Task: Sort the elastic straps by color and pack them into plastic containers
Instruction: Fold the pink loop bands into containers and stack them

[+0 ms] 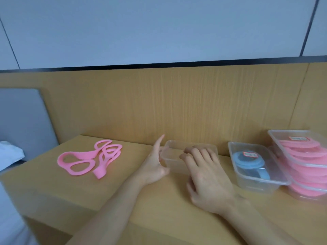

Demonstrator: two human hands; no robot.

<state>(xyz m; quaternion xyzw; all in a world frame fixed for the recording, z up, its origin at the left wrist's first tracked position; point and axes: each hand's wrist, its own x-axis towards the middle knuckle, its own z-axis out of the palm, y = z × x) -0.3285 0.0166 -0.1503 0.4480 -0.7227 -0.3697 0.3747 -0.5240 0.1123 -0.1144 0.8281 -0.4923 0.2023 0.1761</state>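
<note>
While pink straps are lying loose near left edge, empty tub is sitting at back edge: left hand flat-fingered, bracing its end, right hand curling over it, likely steadying it for pink load.

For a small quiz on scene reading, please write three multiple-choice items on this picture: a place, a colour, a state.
1. Where do the loose pink straps lie?
A. on the table, left of the clear container under the right hand
B. inside that container
C. on a chair

2. Which colour are the straps in the single container beside the pink stack?
A. green
B. yellow
C. blue

3. The clear container is:
A. full of pink straps
B. empty, without lid
C. closed with a lid

Key: 1 A, they lie on the wood beyond the left hand; 2 C, blue shows through its wall; 3 B, only the table shows through it.
</note>
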